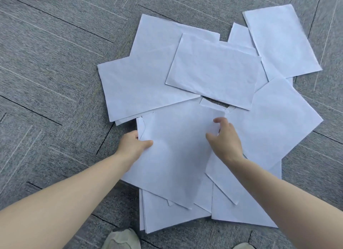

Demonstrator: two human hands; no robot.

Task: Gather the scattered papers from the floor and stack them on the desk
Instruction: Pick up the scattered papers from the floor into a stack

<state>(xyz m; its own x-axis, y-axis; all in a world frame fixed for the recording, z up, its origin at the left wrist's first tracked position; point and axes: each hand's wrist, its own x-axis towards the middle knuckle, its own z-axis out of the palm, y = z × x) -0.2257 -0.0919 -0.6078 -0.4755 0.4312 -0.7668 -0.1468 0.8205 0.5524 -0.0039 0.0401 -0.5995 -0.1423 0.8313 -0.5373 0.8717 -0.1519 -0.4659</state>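
Shoes stand on grey carpet tiles beside overlapping papers.

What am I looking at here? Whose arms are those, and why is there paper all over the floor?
There is no machine here, just a person. The picture comes from a camera worn on the person's head, looking down, so you see their own two arms reaching out. At the bottom edge you can see the toe of a shoe.

On the grey carpet floor lie many white papers, overlapping in a messy pile. The person is picking them up.

The left hand pinches the edge of the nearest sheet, thumb on top. The right hand rests on the same sheet's other side with fingers curled; whether it grips I cannot tell. No desk is in view.
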